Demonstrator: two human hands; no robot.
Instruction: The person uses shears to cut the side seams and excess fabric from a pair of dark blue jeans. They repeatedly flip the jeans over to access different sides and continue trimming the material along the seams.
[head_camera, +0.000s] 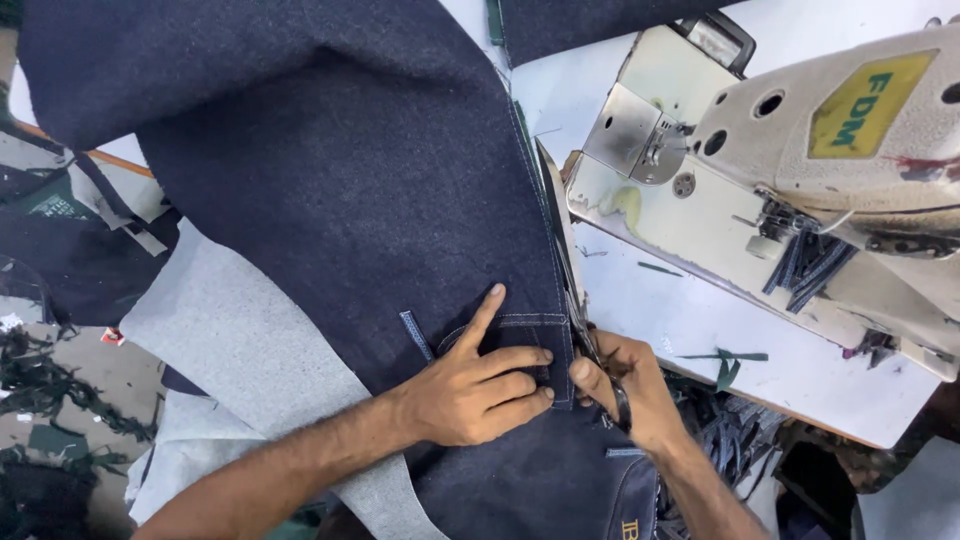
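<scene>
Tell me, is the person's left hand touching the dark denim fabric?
Touching. The head view shows the left hand pressed flat on the dark denim fabric, forefinger stretched out along it, no gap visible.

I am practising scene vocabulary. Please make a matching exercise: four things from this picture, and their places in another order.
Things:
1. left hand
2. right hand
3. cream industrial sewing machine
4. small dark belt loop strip

Places:
A. on the white table, at right
B. pressed flat on the dark blue denim garment
C. grips black scissors at the denim's edge
D. lies on the denim beside the pointing forefinger

Pairs: 1-B, 2-C, 3-A, 4-D
</scene>
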